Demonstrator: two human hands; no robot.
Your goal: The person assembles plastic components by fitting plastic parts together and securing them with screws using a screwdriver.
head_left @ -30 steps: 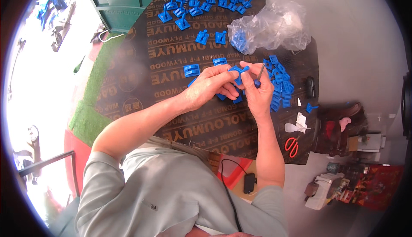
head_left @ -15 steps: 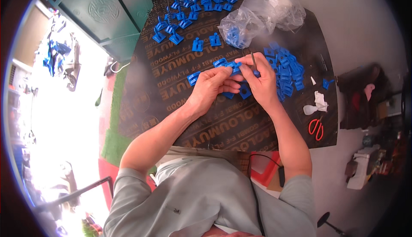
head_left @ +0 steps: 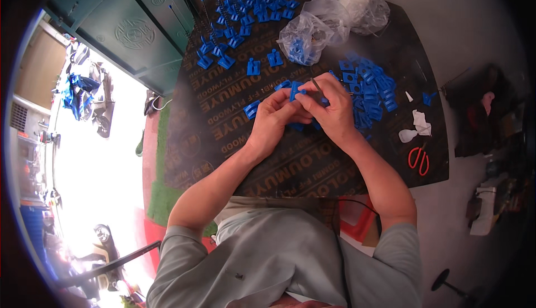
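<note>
A: Left side?
B: Left hand [head_left: 274, 117] at frame centre, fingers pinched on a small blue plastic clip [head_left: 296, 91].
A: Right?
B: Right hand [head_left: 331, 109] touching it, fingers closed on a thin metal pin [head_left: 316, 84] at the same clip. Loose blue clips pile [head_left: 369, 89] just right, red scissors [head_left: 418, 158] far right.

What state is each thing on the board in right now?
Left hand: grip shut on blue plastic part.
Right hand: pinching thin metal pin at that part.
Plastic bag: open, blue parts inside.
Red scissors: lying flat, untouched.
Loose blue parts: heaped beside right hand.
</note>
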